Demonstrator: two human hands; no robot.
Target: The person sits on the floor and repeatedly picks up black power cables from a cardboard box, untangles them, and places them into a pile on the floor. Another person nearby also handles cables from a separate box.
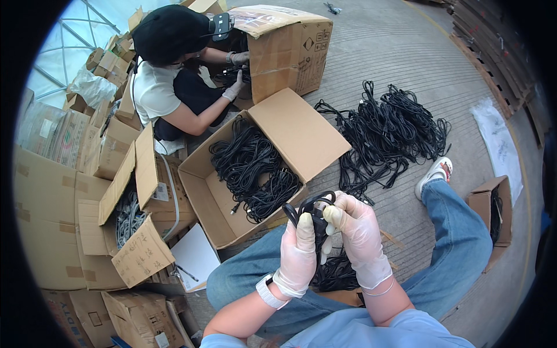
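Observation:
My left hand (298, 256), in a thin whitish glove, grips a coiled black power cord (321, 224) in front of my lap. With thumb and fingers, my gloved right hand (359, 230) pinches the same cord near its upper end. Glove and fingers partly hide what lies between the fingertips. Below the hands, between my legs, more black cords (337, 272) lie in a heap. Just beyond the left hand stands an opened cardboard box (224, 235) with several bundled black cords (252, 169) inside. On the floor to its right spreads a large pile of black cords (387, 126).
A co-worker (159, 100) in gloves reaches into a large carton (278, 61). At left, an open box (148, 248) holds grey cables (128, 222), near a white sheet with a pen (196, 256). A small box (500, 217) stands beyond my right knee; stacked cardboard (491, 39) lines the far right.

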